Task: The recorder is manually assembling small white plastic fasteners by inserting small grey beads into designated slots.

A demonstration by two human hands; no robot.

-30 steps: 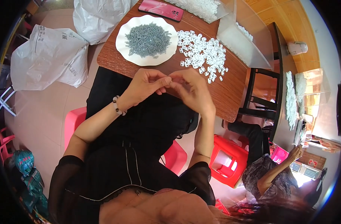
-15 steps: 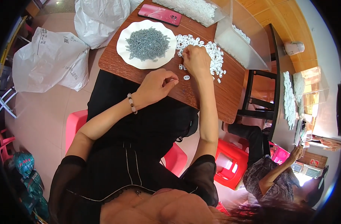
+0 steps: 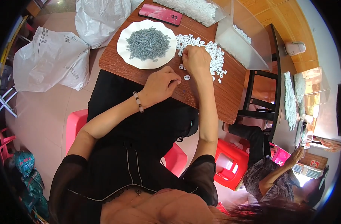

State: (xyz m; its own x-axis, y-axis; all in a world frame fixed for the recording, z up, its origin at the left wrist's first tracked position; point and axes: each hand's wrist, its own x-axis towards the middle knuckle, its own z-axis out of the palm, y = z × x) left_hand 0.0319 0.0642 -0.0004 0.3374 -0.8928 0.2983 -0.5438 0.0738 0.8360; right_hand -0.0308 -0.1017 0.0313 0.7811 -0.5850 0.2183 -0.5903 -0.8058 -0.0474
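Observation:
My left hand is at the table's near edge, just below the plate. Its thumb and fingers press together, and whatever is between them is too small to make out. Farther right, my right hand rests at the pile of small white oval pieces, fingertips bent down and closed; the hand hides what they hold. A single white piece lies apart, between my two hands. Left of the pile stands a white scalloped plate, heaped with small grey rod-shaped pieces.
A pink phone lies behind the plate on the wooden table. Clear-sided bins of white pieces stand at the back right. White sacks sit on the floor at left. At right, another person works at a dark table.
My left hand has shifted slightly to the right and away from me, its fingers still pinched. My right hand stays at the white pile, almost unmoved.

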